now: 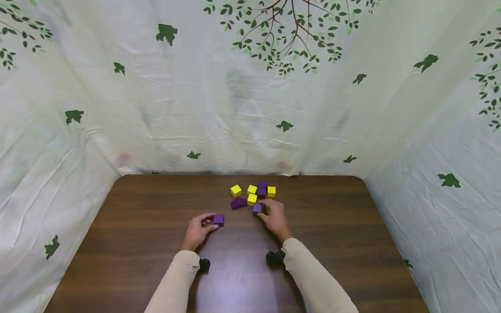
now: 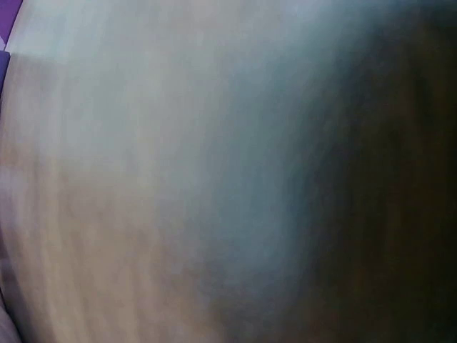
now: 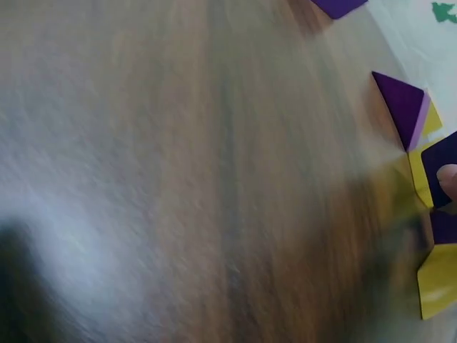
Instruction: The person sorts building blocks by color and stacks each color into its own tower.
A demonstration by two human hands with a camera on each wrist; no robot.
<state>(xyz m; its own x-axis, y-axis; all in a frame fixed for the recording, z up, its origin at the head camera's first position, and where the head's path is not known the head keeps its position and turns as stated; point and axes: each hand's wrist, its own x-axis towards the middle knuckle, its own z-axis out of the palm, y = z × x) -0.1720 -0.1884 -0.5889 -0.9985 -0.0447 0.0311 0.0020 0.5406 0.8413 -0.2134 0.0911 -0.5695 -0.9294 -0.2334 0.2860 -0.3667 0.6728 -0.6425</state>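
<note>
My left hand pinches a purple cube between thumb and fingers, left of the block group. Only a purple sliver shows at the edge of the blurred left wrist view. With its thumb and fingers, my right hand grips another purple cube at the near side of the group. A fingertip lies against that cube in the right wrist view. Right behind it sits a yellow cube, and another yellow block is partly hidden by the right hand. A purple triangular block lies to the left.
Farther back on the brown wooden table are several yellow cubes and two purple blocks, one behind the other. White cloth with leaf prints hangs behind the table and along both sides. Dark wrist devices stick out from the sleeves.
</note>
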